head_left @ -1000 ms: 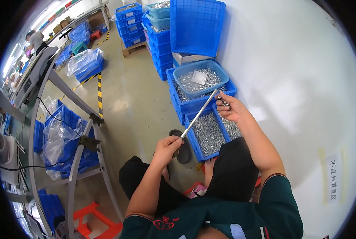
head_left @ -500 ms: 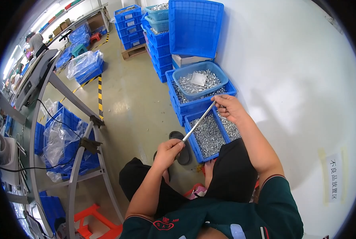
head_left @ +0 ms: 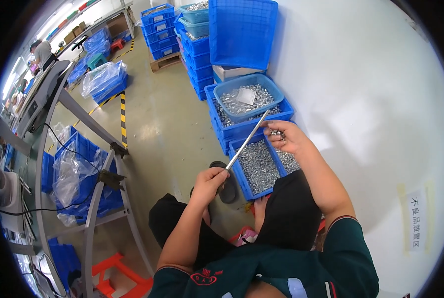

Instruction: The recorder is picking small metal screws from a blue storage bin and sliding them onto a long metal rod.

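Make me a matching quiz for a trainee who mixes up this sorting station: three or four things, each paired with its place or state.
Things:
1. rod
2. left hand
3. right hand
4. basin

Places or states:
A. holds small metal parts
B. grips the rod's lower end
C. sits on the stacked crates, full of parts
D. slants between both hands

Pairs: 1-D, 2-B, 3-A, 4-C

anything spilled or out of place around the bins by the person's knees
Nothing stands out. The small metal parts sit inside the blue bin, none visibly on the floor. The left hand holds a thin metal rod slanting up to the right hand, which holds a few parts.
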A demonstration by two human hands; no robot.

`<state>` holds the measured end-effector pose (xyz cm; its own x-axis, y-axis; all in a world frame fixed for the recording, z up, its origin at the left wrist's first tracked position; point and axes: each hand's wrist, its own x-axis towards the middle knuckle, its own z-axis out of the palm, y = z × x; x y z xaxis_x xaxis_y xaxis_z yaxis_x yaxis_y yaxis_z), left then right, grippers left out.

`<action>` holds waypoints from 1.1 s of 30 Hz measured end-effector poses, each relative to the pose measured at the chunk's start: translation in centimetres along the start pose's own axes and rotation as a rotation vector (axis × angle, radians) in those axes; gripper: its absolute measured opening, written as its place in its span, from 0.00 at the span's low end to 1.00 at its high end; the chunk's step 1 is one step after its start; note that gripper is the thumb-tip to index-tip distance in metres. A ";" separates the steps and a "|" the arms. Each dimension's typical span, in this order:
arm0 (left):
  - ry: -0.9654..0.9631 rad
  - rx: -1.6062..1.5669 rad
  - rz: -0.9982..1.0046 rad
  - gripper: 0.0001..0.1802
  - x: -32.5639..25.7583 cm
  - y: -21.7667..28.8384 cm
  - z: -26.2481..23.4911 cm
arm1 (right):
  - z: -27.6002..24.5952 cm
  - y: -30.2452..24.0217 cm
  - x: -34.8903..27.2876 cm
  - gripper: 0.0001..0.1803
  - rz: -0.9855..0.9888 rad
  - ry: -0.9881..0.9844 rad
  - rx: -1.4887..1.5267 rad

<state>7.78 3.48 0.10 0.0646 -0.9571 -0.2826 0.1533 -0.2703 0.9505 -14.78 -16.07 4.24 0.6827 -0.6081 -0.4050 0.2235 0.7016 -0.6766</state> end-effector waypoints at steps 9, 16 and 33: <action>-0.004 0.015 0.031 0.11 -1.0 0.1 -0.3 | -1.0 -0.8 -0.1 0.11 -0.064 0.028 0.133; -0.007 0.021 0.012 0.11 -0.8 -0.3 -0.4 | -0.8 -0.9 -0.1 0.11 -0.097 0.067 0.175; -0.029 0.005 0.018 0.10 -0.9 -0.6 -0.4 | 0.3 -0.7 0.0 0.12 -0.079 -0.046 0.160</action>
<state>8.06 4.50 -0.24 0.0383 -0.9645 -0.2614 0.1479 -0.2533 0.9560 -14.71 -16.44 4.94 0.6893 -0.6484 -0.3234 0.3831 0.7050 -0.5968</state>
